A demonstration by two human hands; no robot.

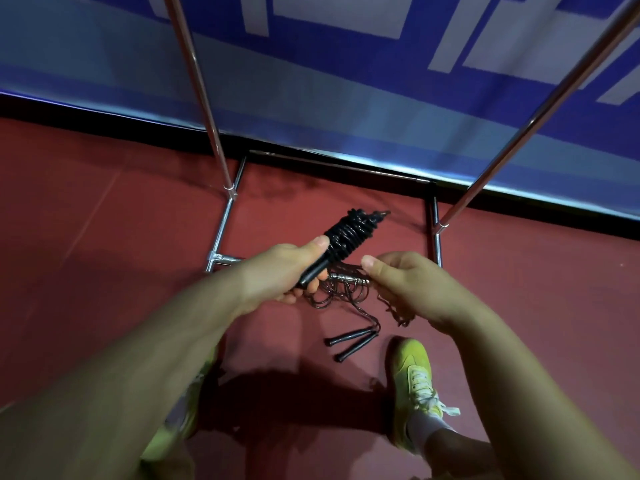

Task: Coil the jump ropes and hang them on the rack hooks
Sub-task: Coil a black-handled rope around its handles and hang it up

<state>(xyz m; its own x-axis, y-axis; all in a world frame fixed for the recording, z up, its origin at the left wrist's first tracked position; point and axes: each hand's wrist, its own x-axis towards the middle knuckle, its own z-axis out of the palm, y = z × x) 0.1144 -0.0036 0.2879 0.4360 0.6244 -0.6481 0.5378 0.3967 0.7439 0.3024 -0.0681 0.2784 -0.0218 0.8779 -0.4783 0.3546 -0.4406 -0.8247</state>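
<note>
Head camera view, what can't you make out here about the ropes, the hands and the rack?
- Rack: hooks and top cut off by the upper edge.
- Right hand: its fingers curl under, hiding what they pinch.
- Left hand: covers part of the coiled rope's handles.
- Loose rope: thin tangle, hands overlap it.

The coiled jump rope (349,237) is black, as are the loose rope handles (349,342) on the dull red floor (104,202). The rack (221,216) is shiny silver metal. The shoes (412,382) are yellow-green with white laces, and the wall banner (346,81) is blue with white blocks.
</note>
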